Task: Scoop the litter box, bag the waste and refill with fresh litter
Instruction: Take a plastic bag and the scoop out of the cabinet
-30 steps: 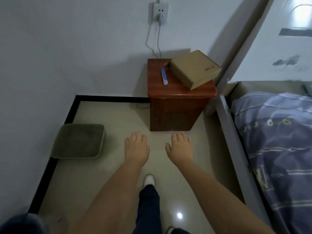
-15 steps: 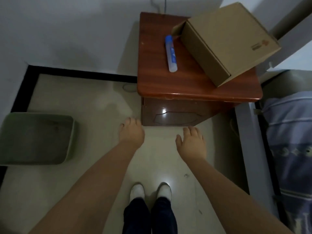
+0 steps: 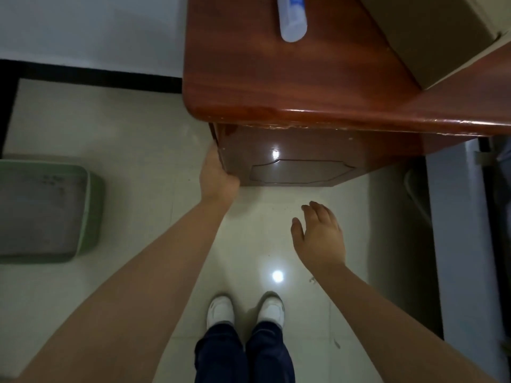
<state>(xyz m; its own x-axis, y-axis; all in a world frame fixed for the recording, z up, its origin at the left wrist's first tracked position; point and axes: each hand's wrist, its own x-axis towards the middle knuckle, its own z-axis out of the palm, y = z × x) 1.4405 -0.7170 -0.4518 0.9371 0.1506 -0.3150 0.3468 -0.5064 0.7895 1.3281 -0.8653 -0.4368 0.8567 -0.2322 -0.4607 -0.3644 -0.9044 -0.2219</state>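
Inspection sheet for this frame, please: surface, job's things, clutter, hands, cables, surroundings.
Surface: pale glossy floor tiles, a light glare spot between the arms.
Job's things: green litter box on the floor at left, grey litter inside; no scoop, bag or fresh litter seen.
Clutter: blue-and-white tube and cardboard box on the wooden nightstand.
Hands: left hand at the nightstand's lower left corner, grip unclear; right hand open, holding nothing.
Cables: nothing seen.
Surroundings: white wall, black baseboard, white shoes.

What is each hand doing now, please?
Left hand: holds the cabinet corner.
Right hand: open, holding nothing.
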